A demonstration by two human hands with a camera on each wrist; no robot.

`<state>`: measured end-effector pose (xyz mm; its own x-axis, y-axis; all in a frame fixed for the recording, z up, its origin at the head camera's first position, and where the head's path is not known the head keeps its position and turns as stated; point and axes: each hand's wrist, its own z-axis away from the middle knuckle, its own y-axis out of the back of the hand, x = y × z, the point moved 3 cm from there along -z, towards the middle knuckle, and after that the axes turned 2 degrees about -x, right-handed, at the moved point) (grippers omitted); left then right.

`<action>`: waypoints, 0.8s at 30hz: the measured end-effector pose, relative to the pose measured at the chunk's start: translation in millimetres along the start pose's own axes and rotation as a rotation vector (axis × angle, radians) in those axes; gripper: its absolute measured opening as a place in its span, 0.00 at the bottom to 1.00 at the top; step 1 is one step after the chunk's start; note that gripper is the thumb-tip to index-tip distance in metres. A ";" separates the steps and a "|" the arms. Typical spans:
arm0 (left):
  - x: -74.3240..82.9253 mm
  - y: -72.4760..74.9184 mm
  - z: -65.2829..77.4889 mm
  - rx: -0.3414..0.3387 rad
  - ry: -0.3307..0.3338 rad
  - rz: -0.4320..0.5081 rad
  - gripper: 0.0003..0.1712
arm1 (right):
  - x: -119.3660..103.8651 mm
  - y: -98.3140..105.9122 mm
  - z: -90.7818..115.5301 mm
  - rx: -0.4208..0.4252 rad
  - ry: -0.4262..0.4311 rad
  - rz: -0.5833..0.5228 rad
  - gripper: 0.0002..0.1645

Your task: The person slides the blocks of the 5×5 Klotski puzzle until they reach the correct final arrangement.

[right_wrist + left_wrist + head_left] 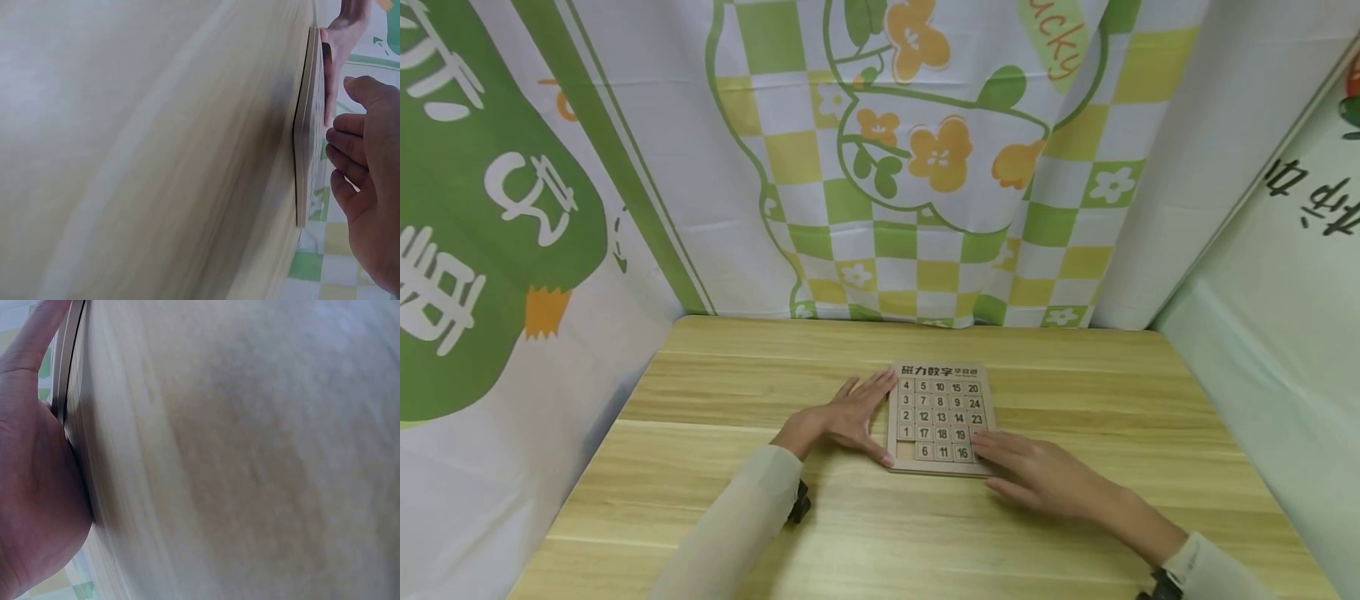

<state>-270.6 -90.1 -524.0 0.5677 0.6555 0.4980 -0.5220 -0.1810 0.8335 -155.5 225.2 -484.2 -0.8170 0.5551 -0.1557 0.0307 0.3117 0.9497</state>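
A wooden number slide puzzle [940, 468] lies flat on the table, its rows of numbered square tiles facing up. Its bottom-left cell [906, 451] has no tile, beside the tile marked 6 [924, 451]. My left hand [848, 419] spreads along the puzzle's left side, fingertips at the upper edge and thumb at the lower-left corner. With fingers stretched out, my right hand [1043, 473] reaches over the lower-right corner and hides the tiles there. In the right wrist view, its fingers [347, 147] are loosely bent close to the board's face.
The wooden table [715, 367] extends around the puzzle. Behind it hangs a patterned curtain [925, 267], and printed cloth [625, 317] hangs at the left and right sides. A dark band [800, 502] sits on each wrist.
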 end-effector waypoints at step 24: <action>0.5 0.4 0.5 0.004 0.005 -0.026 0.83 | -7.4 -6.4 11.0 -0.055 -0.051 -0.003 0.31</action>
<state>-270.2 -90.2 -523.3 0.5780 0.6639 0.4745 -0.5044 -0.1664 0.8473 -143.3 227.6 -492.1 -0.7865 0.5934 -0.1711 -0.0046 0.2714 0.9625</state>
